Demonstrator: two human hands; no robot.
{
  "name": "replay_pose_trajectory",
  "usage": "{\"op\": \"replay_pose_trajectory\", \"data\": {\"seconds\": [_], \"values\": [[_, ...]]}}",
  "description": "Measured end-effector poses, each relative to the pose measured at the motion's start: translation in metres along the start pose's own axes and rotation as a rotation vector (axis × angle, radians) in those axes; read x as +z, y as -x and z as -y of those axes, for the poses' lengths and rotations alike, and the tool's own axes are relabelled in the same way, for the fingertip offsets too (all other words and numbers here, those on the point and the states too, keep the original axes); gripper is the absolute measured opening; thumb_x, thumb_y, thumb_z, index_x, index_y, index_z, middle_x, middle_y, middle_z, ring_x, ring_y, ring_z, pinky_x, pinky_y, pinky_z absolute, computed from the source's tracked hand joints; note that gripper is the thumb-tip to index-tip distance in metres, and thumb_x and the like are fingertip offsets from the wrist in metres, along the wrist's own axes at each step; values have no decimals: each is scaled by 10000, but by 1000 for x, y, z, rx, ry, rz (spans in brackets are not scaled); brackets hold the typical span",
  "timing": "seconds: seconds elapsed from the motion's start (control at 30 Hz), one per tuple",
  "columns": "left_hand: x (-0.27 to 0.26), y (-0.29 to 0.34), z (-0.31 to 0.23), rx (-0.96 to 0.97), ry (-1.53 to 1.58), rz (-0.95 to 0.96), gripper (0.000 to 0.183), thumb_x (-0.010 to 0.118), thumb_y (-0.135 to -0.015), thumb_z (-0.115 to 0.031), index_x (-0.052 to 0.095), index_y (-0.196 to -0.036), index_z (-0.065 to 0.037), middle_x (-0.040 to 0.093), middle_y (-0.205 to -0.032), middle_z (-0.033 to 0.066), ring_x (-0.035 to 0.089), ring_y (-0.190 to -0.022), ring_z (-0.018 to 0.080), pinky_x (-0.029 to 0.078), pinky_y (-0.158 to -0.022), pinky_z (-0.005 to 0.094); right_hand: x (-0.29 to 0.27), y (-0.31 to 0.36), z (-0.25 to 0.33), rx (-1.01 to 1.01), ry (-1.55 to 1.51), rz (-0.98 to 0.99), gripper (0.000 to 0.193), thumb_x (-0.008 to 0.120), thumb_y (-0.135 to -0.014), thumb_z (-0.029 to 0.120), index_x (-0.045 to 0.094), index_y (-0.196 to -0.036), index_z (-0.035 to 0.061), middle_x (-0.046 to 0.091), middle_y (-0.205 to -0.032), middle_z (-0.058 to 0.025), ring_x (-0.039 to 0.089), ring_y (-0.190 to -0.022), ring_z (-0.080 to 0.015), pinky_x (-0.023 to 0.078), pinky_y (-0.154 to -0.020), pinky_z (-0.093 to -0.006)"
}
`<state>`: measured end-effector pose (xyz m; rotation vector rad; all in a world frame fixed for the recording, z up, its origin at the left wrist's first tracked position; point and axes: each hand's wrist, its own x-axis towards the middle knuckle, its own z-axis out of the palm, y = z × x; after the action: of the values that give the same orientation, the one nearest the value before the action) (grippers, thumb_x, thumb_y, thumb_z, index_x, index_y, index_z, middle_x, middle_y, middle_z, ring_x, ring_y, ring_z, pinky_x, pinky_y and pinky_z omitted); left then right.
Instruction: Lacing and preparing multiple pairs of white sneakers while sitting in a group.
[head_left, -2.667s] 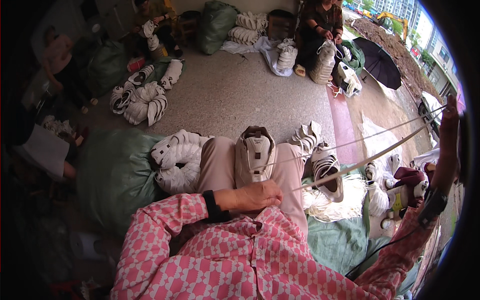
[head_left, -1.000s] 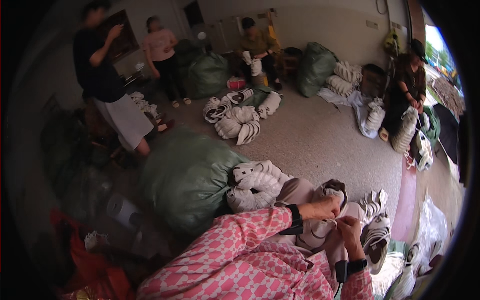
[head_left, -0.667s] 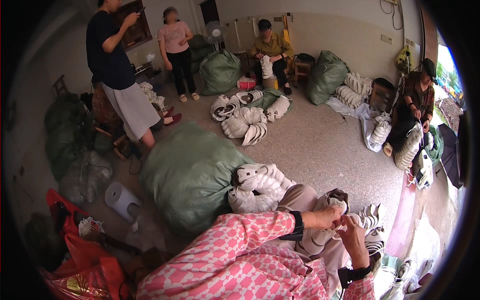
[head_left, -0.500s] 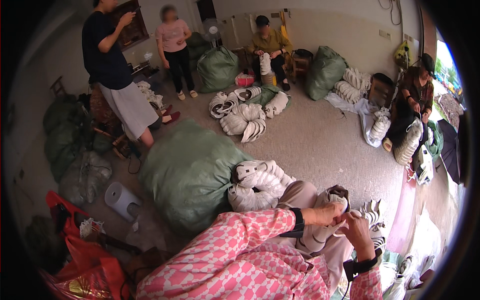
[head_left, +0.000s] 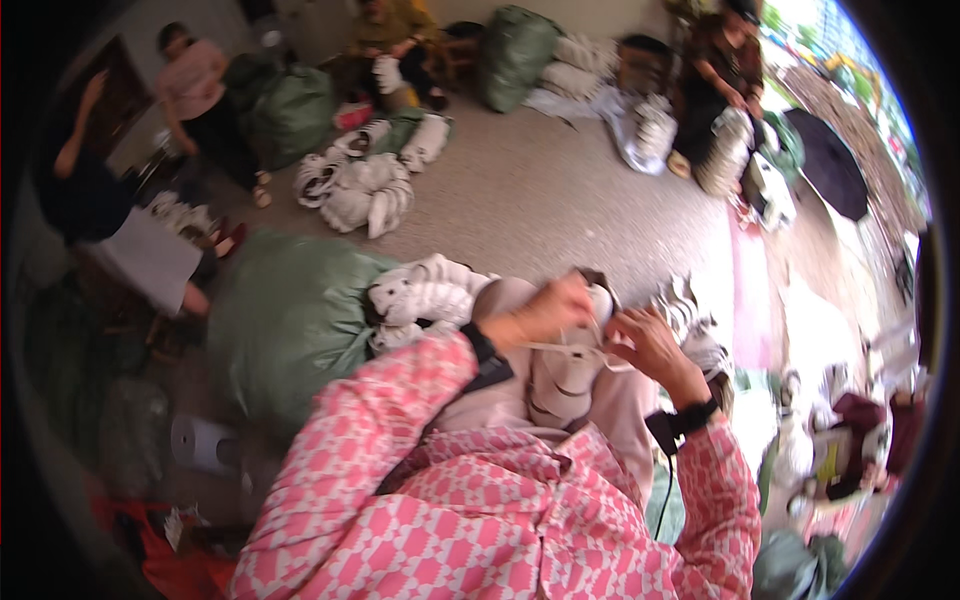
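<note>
A pale beige shoe (head_left: 562, 385) rests on my lap between my thighs. A whitish shoelace (head_left: 560, 349) stretches across it. Over the upper part of the shoe, my left hand (head_left: 553, 312) is closed on the lace, its fingers slightly smeared by motion. Just to the right, my right hand (head_left: 652, 346) pinches the lace between thumb and fingers. A small gap separates the two hands. Part of the shoe's far end is hidden behind the fingers.
Left of my knees stands a large green sack (head_left: 290, 330) beside a bundle of white shoes (head_left: 425, 295). More shoe parts (head_left: 680, 310) lie right of my knees. Another shoe pile (head_left: 365, 190) sits on the floor ahead. Several people work or stand around the room.
The view has swung to the right and down. My hands, together at the shoe before, are now apart, with the lace drawn out between them.
</note>
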<state>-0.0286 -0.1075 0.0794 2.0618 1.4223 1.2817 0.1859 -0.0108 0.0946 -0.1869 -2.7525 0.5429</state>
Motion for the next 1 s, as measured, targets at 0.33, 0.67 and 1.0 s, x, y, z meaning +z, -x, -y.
{"op": "replay_pose_trajectory", "data": {"seconds": [0.33, 0.67, 1.0], "values": [[-276, 59, 40, -509, -166, -1040, 195, 696, -788, -73, 646, -965, -8, 652, -850, 43, 581, -751, 115, 472, -719, 243, 3, 11, -7, 72, -298, -69, 182, 692, -785, 138, 593, -932, 99, 582, -824, -35, 590, -769, -190, 437, -699, -331], [-42, 77, -3, -213, -446, -79, 236, 652, -829, -259, 651, -728, -46, 630, -818, 109, 571, -744, 290, 445, -678, 386, 48, 60, 25, 767, -1211, -286, 176, 583, -892, 115, 562, -978, -36, 657, -775, -105, 636, -576, -147, 500, -468, -246], [-14, 55, -39, -605, 258, 197, 278, 601, -898, -264, 611, -727, -45, 535, -615, 22, 480, -555, 107, 399, -535, 289, 45, 57, 17, 919, -1846, -125, 135, 499, -924, 142, 563, -912, 24, 556, -708, -16, 453, -473, -92, 377, -412, -223]]}}
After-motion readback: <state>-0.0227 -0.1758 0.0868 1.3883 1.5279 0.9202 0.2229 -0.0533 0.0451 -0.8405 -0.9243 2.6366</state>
